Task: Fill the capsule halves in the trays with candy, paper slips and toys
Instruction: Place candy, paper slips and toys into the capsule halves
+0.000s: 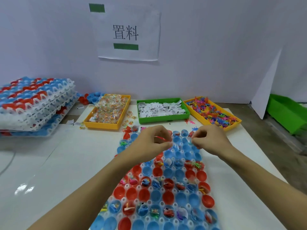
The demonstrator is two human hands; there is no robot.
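A white tray (126,185) of red and blue capsule halves (156,195) lies in front of me; some rows hold candy, slips and toys. My left hand (149,143) hovers over the tray's far end with fingers curled, pinching a thin red toy (160,138). Just to its right, my right hand (207,140) pinches a small clear-wrapped piece (189,141) above the blue halves. Behind the tray stand a yellow bin of wrapped candy (108,110), a green bin of paper slips (162,109) and a yellow bin of small coloured toys (212,112).
A stack of white trays with red and blue halves (33,103) sits at the far left. Loose capsule halves (90,97) lie behind the candy bin. A green crate (285,112) stands at the right, off the white tabletop. A few candies and toys are scattered between bins and tray.
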